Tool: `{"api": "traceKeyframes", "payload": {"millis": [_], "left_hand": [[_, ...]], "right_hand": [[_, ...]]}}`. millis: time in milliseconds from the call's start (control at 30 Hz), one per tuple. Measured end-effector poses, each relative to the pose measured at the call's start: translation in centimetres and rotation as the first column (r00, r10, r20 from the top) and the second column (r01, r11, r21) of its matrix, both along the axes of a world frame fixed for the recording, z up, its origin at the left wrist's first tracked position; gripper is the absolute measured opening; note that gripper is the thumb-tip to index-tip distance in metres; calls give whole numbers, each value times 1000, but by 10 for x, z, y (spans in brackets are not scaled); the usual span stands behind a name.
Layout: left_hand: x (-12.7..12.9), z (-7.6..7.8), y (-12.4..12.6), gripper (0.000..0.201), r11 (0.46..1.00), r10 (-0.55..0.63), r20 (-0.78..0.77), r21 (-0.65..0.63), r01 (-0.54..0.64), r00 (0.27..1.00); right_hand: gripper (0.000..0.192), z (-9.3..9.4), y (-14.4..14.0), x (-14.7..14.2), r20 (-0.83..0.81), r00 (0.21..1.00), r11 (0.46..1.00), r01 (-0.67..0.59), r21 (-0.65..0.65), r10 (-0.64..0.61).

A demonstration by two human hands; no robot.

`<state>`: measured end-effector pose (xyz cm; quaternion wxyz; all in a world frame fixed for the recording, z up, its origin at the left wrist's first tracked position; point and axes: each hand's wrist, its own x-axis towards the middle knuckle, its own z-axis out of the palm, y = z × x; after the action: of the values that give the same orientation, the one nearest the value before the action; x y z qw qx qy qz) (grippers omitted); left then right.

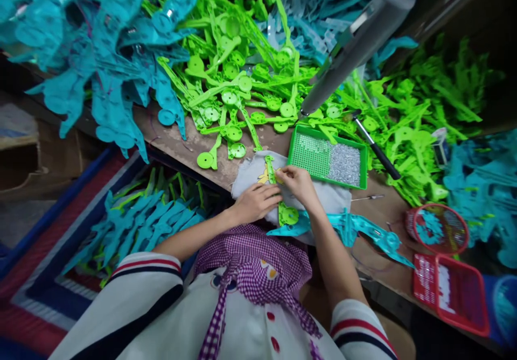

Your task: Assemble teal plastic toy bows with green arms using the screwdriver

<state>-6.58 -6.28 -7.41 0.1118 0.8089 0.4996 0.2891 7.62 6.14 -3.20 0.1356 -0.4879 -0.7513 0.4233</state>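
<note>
A long green plastic part (288,214) with a round disc at its near end lies on a grey cloth (331,196) before me. My left hand (258,203) has its fingers together across the middle of this part, gripping it against the cloth. On the other side, my right hand (298,183) is closed in a pinch beside the part's upper half; whatever sits between the fingertips is too small to make out. A turquoise plastic part (359,225) stretches along the table edge under my right forearm.
Behind the cloth stands a green tray (309,153) with small metal pieces. A grey power screwdriver (355,48) hangs above it; a hammer (377,147) lies right. Heaps of green parts (238,85) and turquoise parts (109,53) surround the table (177,147). Red baskets (464,295) stand right.
</note>
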Motion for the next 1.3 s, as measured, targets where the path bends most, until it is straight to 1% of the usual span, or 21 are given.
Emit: {"api": "traceKeyframes", "payload": {"millis": [100,167,233,300,400,500,600,667,733,833,900,1000,1067,1200,1300], "left_hand": [[1,-1,-1,26,1000,5,0,14,-5,1000],[2,-2,-2,25,999,8,-8,47,-8,1000],[2,-4,-3,25,996,15,-12,89,-14,1000],[1,-5,-3,24,994,20,-6,106,-19,1000],[1,-4,-4,23,997,19,8,77,-20,1000],[1,-2,-4,24,998,22,-3,59,-22,1000],[2,-1,-6,25,998,24,-5,61,-24,1000],[1,-1,-6,25,998,22,30,62,-24,999],[-5,1,-4,24,999,-1,106,49,-4,994],[-23,8,11,24,1000,-3,247,5,2,969],[-40,13,30,22,999,24,284,-38,-14,959],[-61,18,60,18,992,8,234,-125,22,972],[-70,18,76,16,981,-41,183,-180,75,982],[-76,18,95,10,956,-148,128,-236,175,981],[-75,20,104,7,937,-175,122,-284,203,977]], "right_hand": [[33,-3,-1,-1,-47,999,999,17,-42,-19],[31,-3,-2,-5,-39,999,998,-24,-65,22],[28,-1,-4,-10,20,998,995,-64,-72,65],[25,0,-4,-15,111,992,997,-60,-43,65],[22,0,-4,-21,215,975,999,-49,6,47],[20,-2,-4,-23,267,962,998,-65,18,57],[18,-3,-2,-24,307,949,997,-75,-17,76],[16,-2,0,-26,323,941,995,-87,-44,97],[14,0,2,-28,334,936,994,-100,-54,112],[13,3,2,-30,351,930,994,-96,-60,111],[14,6,0,-31,359,928,995,-84,-63,101],[15,9,-4,-30,353,931,995,-72,-73,93],[15,11,-6,-30,345,935,996,-59,-74,81],[18,12,-9,-28,332,942,997,-24,-69,45],[21,11,-9,-26,318,947,996,-17,-89,44]]}}
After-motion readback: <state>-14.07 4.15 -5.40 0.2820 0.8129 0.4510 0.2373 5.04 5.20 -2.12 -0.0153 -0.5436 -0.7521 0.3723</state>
